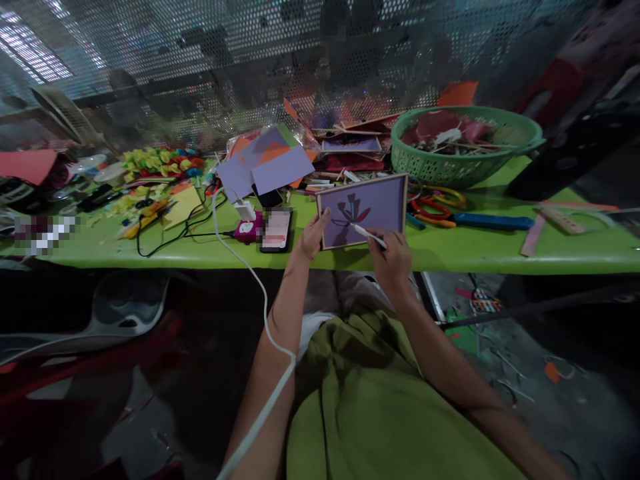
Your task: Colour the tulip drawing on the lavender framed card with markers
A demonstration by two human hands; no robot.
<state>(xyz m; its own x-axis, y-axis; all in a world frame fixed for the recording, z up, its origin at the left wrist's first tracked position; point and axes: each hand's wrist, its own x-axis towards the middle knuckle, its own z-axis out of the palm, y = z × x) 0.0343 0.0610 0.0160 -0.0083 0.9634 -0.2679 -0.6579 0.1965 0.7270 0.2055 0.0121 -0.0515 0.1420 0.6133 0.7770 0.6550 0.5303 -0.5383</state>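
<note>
Purple card (364, 210) with a brown border stood tilted at the near edge of the green counter (550, 250), roughly at its middle, and you had it propped up towards you. Your left hand (314, 235) was closed on the card's lower left corner, thumb across the front face, while your right hand (393, 257) pinched a thin white stick-like tool (367, 233) whose tip touched the card near a red and dark flower shape on its face; I could not tell whether that tool was a pen, a glue applicator or something else. By the look of it the card was light and fairly stiff, easy to bend or crease if squeezed mid-sheet, so the corner and edge where you held it seemed the safest place, clear of the flower. Left of the card a phone (276, 230) lay flat beside a pink charger block (246, 230), with a white cable (250, 280) running over the near edge. Loose purple and orange sheets (273, 170) sat further back, a green basket (463, 147) of scraps stood towards the far right, and scissors (437, 203) and a blue-handled tool (493, 221) lay just right of the card. No brand, label or writing could be read anywhere; the phone's screen was blurred out.
</note>
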